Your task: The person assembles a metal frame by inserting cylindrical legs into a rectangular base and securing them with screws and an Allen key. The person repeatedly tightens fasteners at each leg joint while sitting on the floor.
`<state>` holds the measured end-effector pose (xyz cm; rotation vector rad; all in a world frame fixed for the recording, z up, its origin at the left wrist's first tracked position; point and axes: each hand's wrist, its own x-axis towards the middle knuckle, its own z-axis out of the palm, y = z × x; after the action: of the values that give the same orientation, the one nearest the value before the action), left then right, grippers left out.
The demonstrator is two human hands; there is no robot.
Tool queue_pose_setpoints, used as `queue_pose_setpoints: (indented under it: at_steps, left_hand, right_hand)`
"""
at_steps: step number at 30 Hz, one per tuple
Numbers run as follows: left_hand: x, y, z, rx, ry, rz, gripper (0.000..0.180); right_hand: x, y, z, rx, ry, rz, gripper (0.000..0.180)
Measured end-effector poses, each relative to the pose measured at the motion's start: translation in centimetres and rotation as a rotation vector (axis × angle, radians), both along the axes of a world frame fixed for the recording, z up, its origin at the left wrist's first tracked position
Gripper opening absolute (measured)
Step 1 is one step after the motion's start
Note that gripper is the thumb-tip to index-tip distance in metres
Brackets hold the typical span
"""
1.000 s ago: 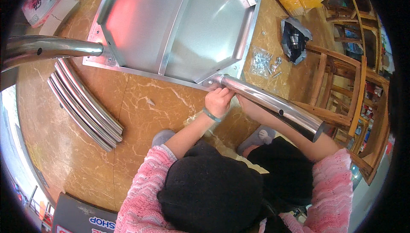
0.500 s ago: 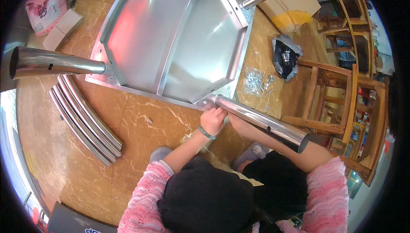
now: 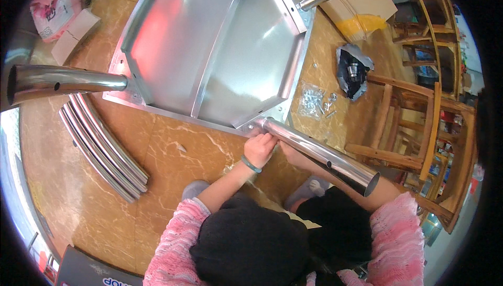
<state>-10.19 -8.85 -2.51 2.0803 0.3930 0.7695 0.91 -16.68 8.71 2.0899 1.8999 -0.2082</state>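
Observation:
A shiny metal frame with a flat silver panel [image 3: 162, 61] lies on the floor, with tubular legs at its corners. My left hand [image 3: 260, 150] is closed at the near corner, right beside the base of the near-right leg [image 3: 319, 152]. Its fingertips are pinched together under the rim, and whatever they hold is hidden. My right hand [image 3: 289, 154] reaches in from the other side, below that leg, close to the left fingertips. The tube and the left hand cover most of its fingers. A bracelet circles my left wrist.
Several curved metal tubes [image 3: 102, 150] lie on the floor at left, below the left leg [image 3: 68, 83]. To the right are a clear bag of bolts [image 3: 312, 101], a dark bag with metal parts [image 3: 353, 71] and wooden chairs [image 3: 390, 123]. Cardboard [image 3: 361, 8] lies behind.
Both hands stay at the corner by the leg's base. The right forearm has shifted slightly, and the whole view has moved a little.

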Motion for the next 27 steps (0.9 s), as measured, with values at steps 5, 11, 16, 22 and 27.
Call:
queue_pose_setpoints:
  at_steps: [5,11,16,22,27]
  left_hand:
    - [-0.1,0.1,-0.1,-0.018,-0.024,-0.024,0.022]
    - [-0.1,0.3,-0.3,0.004,-0.002,-0.04,0.02]
    - [0.0,0.2,-0.1,0.008,0.015,-0.011,0.018]
    - [0.1,0.3,0.4,0.011,0.015,0.024,0.018]
    - [0.3,0.3,0.4,0.041,0.019,0.045,0.019]
  right_hand:
    - [-0.5,-1.9,-1.7,-0.083,-0.359,0.296,0.022]
    - [-1.6,-2.3,-3.0,0.038,1.163,-1.441,0.022]
    - [-2.1,-2.1,-2.6,0.111,1.081,-1.428,0.025]
    - [-1.5,-3.6,-3.2,0.141,0.266,-0.47,0.025]
    - [0.4,-6.0,-4.7,0.232,-0.361,0.136,0.023]
